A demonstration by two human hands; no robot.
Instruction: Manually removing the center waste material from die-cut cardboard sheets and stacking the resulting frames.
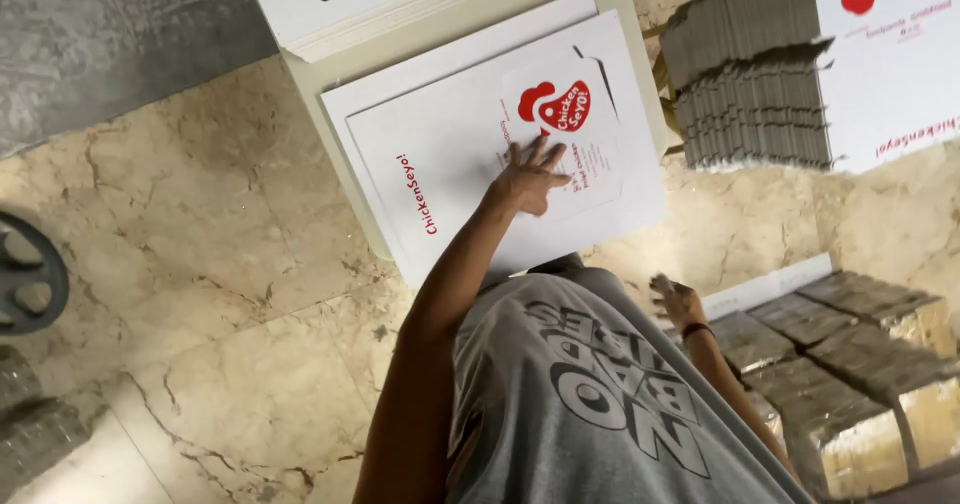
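a grey printed t-shirt [600, 404] fills the near view. the person's left hand [528, 176] lies flat, fingers spread, on a white flat carton sheet [450, 154] with a red emblem just past the fingertips. the right hand [675, 299] hangs loosely curled, holding nothing. folding looks barely begun: flat stacks [750, 74] wait beyond. the sheet overhangs its white table [300, 94]; marble floor [200, 264] lies open alongside.

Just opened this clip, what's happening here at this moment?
A person in a grey printed shirt stands over a small table stacked with flat white box blanks printed in red. The left hand lies spread flat on the top blank. The right hand hangs free near bundled cardboard stacks on the marble floor, holding nothing visible.
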